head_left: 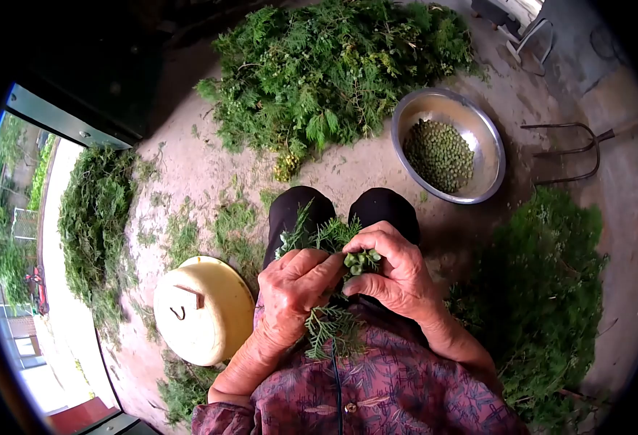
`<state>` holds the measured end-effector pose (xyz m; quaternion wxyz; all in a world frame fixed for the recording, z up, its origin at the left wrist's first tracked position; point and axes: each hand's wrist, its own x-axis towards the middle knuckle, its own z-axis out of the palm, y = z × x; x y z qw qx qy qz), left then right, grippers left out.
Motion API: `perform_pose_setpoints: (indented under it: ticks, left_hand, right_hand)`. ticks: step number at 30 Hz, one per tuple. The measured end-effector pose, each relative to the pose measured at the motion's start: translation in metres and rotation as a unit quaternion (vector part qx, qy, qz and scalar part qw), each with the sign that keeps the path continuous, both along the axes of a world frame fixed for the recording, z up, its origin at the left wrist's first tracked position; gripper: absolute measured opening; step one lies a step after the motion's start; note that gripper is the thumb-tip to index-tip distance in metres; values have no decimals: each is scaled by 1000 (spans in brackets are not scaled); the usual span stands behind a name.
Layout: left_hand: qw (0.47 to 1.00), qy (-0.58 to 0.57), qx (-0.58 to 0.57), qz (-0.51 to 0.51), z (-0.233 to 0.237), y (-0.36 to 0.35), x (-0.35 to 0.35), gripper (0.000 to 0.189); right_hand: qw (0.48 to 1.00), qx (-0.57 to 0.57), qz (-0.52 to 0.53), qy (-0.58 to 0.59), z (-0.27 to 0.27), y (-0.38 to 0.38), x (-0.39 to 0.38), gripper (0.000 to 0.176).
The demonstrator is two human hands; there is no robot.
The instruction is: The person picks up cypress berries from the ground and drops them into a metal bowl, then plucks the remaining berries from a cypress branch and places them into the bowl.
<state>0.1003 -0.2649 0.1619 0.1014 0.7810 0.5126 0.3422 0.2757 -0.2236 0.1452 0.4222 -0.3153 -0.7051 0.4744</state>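
Note:
Above my lap, my left hand (290,293) is closed around a sprig of flat, scaly evergreen (331,332), whose leaves stick out above and below the fist. Close beside it, my right hand (398,275) curls thumb and fingers around a cluster of small green cones (361,262). Both hands meet at this cluster, fingertips nearly together. Part of the sprig's stem is hidden by the left fingers. Ahead to the right, a steel bowl (499,156) tilts on the floor, partly filled with loose green cones (437,156).
A large heap of evergreen branches (340,72) lies ahead. More cut greenery lies at the left (94,225) and right (551,290). An upturned cream basin (221,312) rests left of my knees. A fork head with metal tines (590,148) lies far right. Daylight enters through a doorway at left.

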Motion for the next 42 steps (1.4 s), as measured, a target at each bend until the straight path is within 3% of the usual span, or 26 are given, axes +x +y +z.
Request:
perform_pose_setpoints:
  ticks: [5,6,8,11,16,18,21,23,28,33,36,42]
  left_hand:
    - [998,-35,-43,-26,-1,-1,0,36]
    - [997,-54,-50,-32,-1,0,0,36]
    - [993,-90,-64,-43,-1,0,-2,36]
    - [988,-127,-82,-29,-6,-2,-2,35]
    - [967,-210,-140,-1,-8,-5,-1,33]
    - [976,-170,-138,-9,-6,-7,-4,30]
    - [979,-162,-122,14,-6,-11,-4,26]
    - [979,-167,-110,30,-6,-11,-5,23]
    - [976,-165,-117,79,0,-7,-1,19]
    - [961,-184,-147,146,2,0,4,24]
    - [961,-197,-148,126,-6,3,-2,25]
    - [951,-203,-187,137,-10,0,-8,24]
  right_hand:
    - [999,0,-35,-2,-4,-4,-8,27]
    - [988,-144,-8,54,-3,-6,-6,25]
    - [893,-417,46,161,2,-8,-3,21]
    - [796,-515,62,311,-4,-7,-5,17]
    - [780,-522,68,337,-7,-6,-7,19]
    - [782,-523,70,331,-7,-5,-6,20]
    - [832,-446,-47,327,-20,8,4,21]
    - [799,-463,-54,379,-21,13,15,20]
    - [756,-453,54,469,-26,15,17,26]
    - [744,-468,35,475,-27,15,15,31]
    - [743,-467,37,478,-37,16,15,48]
    - [722,-472,-9,506,-47,28,24,51]
